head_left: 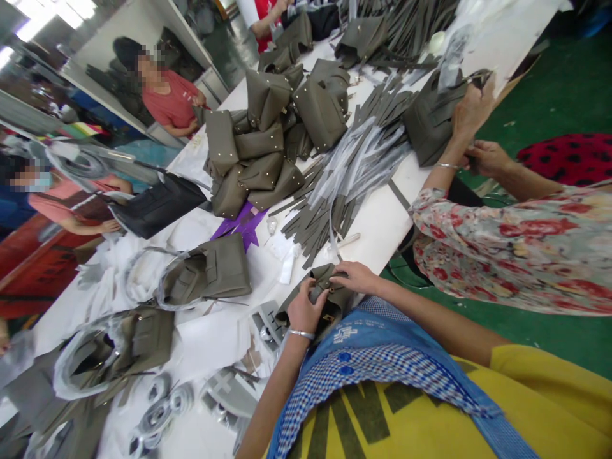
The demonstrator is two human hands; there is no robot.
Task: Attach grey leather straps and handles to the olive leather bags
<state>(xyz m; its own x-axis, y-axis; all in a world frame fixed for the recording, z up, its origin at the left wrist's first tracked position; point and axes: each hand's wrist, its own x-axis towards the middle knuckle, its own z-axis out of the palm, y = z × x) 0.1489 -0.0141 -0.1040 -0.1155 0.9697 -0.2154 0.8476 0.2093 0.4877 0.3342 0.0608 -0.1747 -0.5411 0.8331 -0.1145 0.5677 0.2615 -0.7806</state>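
Observation:
Close against my apron lies an olive-grey handbag (343, 298) at the table's near edge. My left hand (306, 307) has its thumb and fingers closed on the bag's upper part, where a small flap shows. From the other side my right hand (356, 277) grips the same bag near its rim, fingertips bent over the edge. A gold-coloured metal fitting (328, 317) shows below my left fingers. Just beyond my hands a pale strip (332, 233) runs down from a heap of olive and white-wrapped straps (354, 172).
Several olive bags (258, 140) are piled on the white table (210, 341). Bags with wrapped handles (205, 271) lie left, near rolled straps (160, 408). To the right, a co-worker's hands (471, 115) hold another bag (428, 121). More people stand across the table.

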